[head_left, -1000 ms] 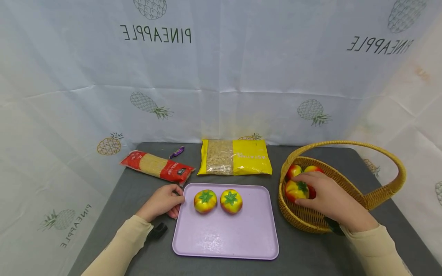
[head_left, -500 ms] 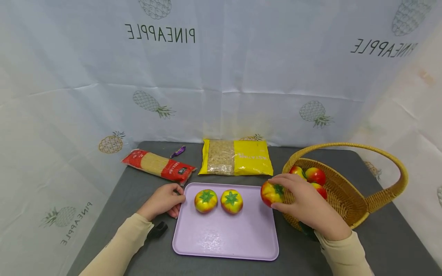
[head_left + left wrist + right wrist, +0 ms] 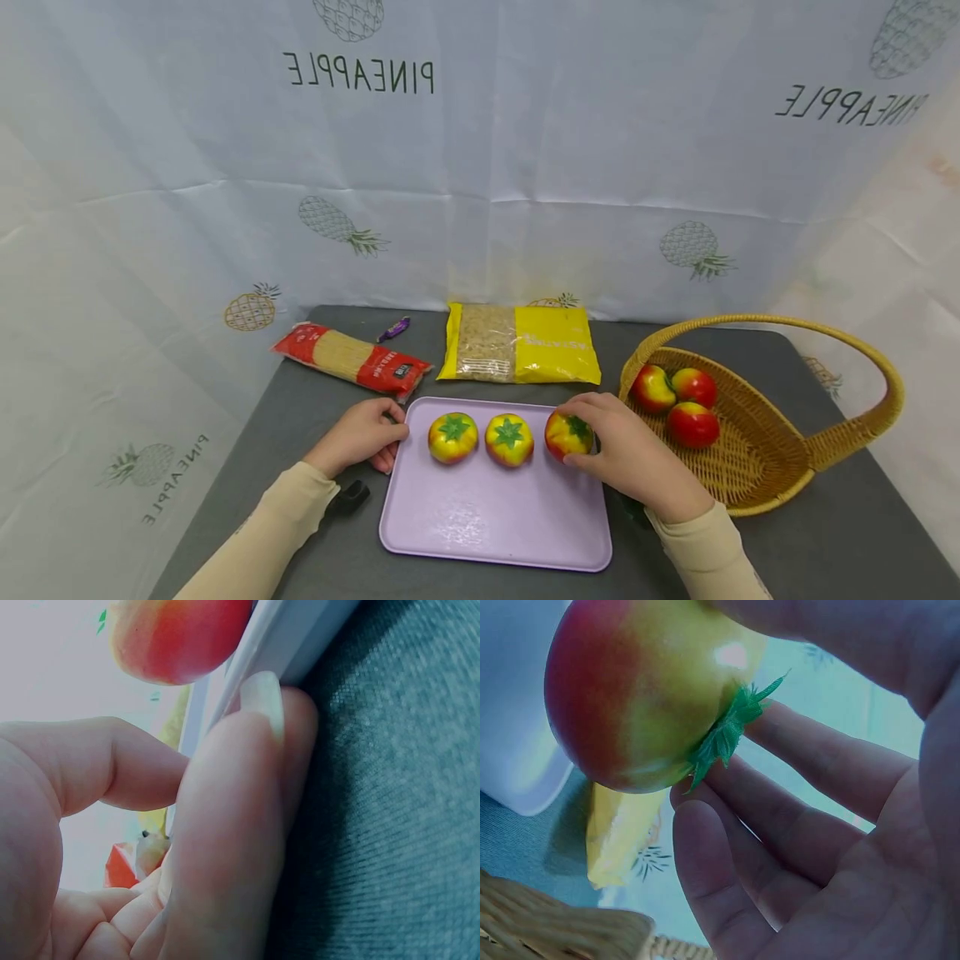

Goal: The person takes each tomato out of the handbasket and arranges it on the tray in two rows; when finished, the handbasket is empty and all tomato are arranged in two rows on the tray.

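Left hand: the left hand (image 3: pixel 358 437) rests on the grey table (image 3: pixel 300 433) at the tray's left edge, fingers curled against the rim; in the left wrist view a fingertip (image 3: pixel 259 697) presses right up to that edge, with nothing held inside the hand.
Noodle packet: a red packet of dry noodles (image 3: pixel 351 359) lies on the table behind the left hand, well apart from it, with a small purple wrapped sweet (image 3: pixel 393 328) just beyond.
Tray: the lilac tray (image 3: pixel 487 517) sits between the two hands; three toy tomatoes stand in a row along its far side.
Tomatoes on the tray: the left tomato (image 3: pixel 452 437) and the middle tomato (image 3: pixel 509 439) stand side by side, stems up, touched by neither hand.
Held tomato: the third tomato (image 3: pixel 566 433) sits at the right end of the row, near the tray's far right corner, under the right hand.
Right hand: the right hand (image 3: pixel 626 454) grips that tomato, fingers curled round its top and right side; the right wrist view shows the fingers (image 3: pixel 795 761) spread behind the green stem.
Yellow bag: a yellow bag of grain (image 3: pixel 521 343) lies flat behind the tray.
Basket: the wicker basket (image 3: pixel 757 467) with its arched handle stands right of the tray, close beside the right hand; three more tomatoes (image 3: pixel 678 400) lie together against its left inner wall.
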`<state>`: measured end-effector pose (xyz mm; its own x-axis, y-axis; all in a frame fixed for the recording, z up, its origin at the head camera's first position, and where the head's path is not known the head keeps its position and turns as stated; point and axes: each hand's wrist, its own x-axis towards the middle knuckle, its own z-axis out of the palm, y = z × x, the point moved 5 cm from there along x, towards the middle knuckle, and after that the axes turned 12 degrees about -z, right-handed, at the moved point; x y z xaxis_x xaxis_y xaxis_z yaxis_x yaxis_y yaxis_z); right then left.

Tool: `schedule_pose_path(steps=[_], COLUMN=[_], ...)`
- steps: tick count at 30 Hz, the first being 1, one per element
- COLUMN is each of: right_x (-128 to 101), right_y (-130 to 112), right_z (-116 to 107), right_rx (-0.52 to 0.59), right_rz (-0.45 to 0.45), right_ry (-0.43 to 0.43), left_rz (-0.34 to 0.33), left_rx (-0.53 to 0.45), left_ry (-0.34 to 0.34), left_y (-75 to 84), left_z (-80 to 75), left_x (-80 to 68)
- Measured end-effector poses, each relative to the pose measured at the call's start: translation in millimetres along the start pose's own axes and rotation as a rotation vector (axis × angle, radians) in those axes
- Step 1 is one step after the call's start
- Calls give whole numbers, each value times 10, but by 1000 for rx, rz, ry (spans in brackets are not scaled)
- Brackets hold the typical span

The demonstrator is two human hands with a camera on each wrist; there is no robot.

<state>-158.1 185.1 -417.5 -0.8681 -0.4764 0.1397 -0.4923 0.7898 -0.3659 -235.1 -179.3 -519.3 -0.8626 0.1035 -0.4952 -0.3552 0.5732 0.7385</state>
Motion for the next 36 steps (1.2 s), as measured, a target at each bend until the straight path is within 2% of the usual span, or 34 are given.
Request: schedule_pose_path(steps=[7, 24, 36], right_x=[39, 47, 67], right_y=[18, 64, 67], right_z=[125, 201, 196], right_rx=[-21, -20, -27], right_rz=[25, 47, 53], right_ry=[-39, -75, -66], left_rz=[1, -8, -6], left_rx=[-1, 7, 2], left_ry=[-1, -5, -11], left_y=[24, 18, 21], left_z=[-3, 4, -1], left_x=[-13, 4, 3])
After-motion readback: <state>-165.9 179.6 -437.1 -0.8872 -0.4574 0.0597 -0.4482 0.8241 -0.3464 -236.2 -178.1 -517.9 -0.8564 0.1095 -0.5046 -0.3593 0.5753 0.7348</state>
